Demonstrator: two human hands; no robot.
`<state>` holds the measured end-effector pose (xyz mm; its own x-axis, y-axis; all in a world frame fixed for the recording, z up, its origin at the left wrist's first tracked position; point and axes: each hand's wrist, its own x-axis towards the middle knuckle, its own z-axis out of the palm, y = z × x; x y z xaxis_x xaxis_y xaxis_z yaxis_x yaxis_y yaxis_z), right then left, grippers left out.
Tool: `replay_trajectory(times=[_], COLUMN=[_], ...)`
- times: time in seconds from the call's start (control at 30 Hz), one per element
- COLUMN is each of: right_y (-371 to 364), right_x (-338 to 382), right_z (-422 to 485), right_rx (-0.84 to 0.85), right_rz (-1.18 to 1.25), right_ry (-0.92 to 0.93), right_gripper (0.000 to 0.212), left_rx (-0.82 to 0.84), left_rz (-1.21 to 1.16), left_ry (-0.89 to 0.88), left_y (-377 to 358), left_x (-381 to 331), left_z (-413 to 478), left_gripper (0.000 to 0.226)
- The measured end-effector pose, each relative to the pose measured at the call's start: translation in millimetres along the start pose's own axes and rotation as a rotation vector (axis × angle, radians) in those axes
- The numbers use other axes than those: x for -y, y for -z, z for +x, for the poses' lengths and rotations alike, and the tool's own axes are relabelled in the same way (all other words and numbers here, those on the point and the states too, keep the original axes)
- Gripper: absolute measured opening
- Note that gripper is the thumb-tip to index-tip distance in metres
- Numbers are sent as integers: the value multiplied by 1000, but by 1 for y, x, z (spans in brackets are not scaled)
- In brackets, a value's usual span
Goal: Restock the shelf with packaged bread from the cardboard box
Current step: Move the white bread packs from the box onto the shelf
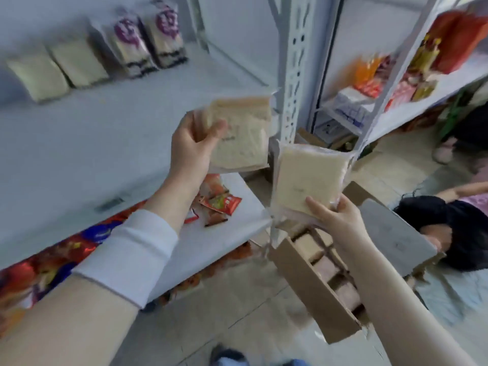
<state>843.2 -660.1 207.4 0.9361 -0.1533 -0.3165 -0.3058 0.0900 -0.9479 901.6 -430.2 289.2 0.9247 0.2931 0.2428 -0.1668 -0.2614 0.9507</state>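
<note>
Head view: you're mid-carry. Your left hand [190, 151] pinches a bread packet [243, 133], your right hand [340, 217] a second bread packet [309, 180], each grip closed on its packet, above the cardboard box [311, 283]. Next, probably set both on the shelf [105, 133] left of that box.

Two clear-wrapped packets of pale sliced bread are held up in front of the shelf. The upper packet [243, 133] is gripped at its left edge by the left hand [191, 149], with its flat face turned toward the camera. The lower packet [309, 178] is held at its bottom edge by the right hand [335, 215] and is slightly tilted. Below it, the brown cardboard box [303, 281] is seen with its flaps open and more boxed packets [309, 247] packed inside. On the white shelf [132, 122], plain packets [37, 75] are laid at the back left, with purple-labelled packets [129, 46] stood just beside them.
</note>
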Motion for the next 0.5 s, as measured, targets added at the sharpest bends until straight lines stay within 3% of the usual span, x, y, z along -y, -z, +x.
replay_trajectory(times=[0.2,0.4,0.5], right_y=[-133,-259,-311], right_x=[59,65,69], right_z=[-21,-6,24], right_rx=[222,384,382], right_rz=[-58,-139,-173], right_ry=[199,144,152], right_gripper=[19,29,19], left_rx=[-148,-295,-341], left_rz=[3,-27,-21], left_ry=[-30,113,160], left_y=[157,277,303], left_x=[-7,57,83], left_z=[36,63,84], left_gripper=[23,14,15])
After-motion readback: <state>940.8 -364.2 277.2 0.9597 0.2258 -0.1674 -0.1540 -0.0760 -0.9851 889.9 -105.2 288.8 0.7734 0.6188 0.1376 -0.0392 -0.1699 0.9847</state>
